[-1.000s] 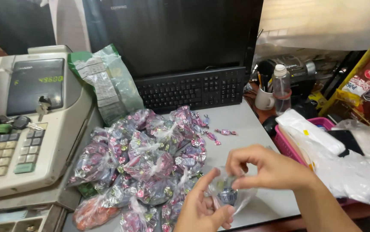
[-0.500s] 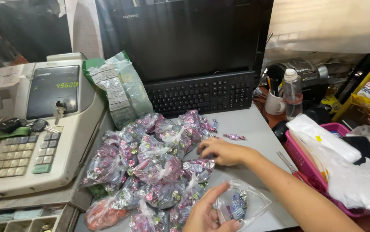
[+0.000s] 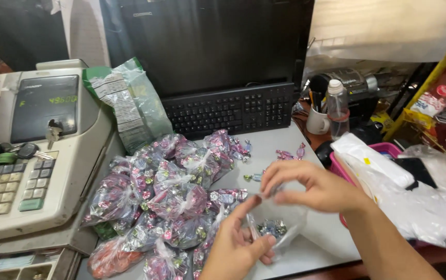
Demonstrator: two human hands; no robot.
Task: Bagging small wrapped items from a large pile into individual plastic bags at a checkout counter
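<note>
My left hand (image 3: 237, 246) holds open a small clear plastic bag (image 3: 279, 224) with a few wrapped candies at its bottom. My right hand (image 3: 313, 185) hovers just above the bag's mouth, fingers pinched together; I cannot tell what is between them. To the left lies a heap of tied clear bags of pink and silver wrapped candies (image 3: 171, 192). A few loose wrapped candies (image 3: 288, 154) lie on the grey counter (image 3: 326, 243) behind my right hand.
A cash register (image 3: 31, 150) with keys on it stands at the left. A black keyboard (image 3: 231, 108) and dark monitor (image 3: 207, 41) are at the back, a green-white bag (image 3: 130, 101) beside them. A cup, a bottle (image 3: 337, 109) and a pink tray with white plastic bags (image 3: 414, 192) sit right.
My right hand has come back from the candy heap to above the bag's mouth. The bag in my left hand is lifted and held more open.
</note>
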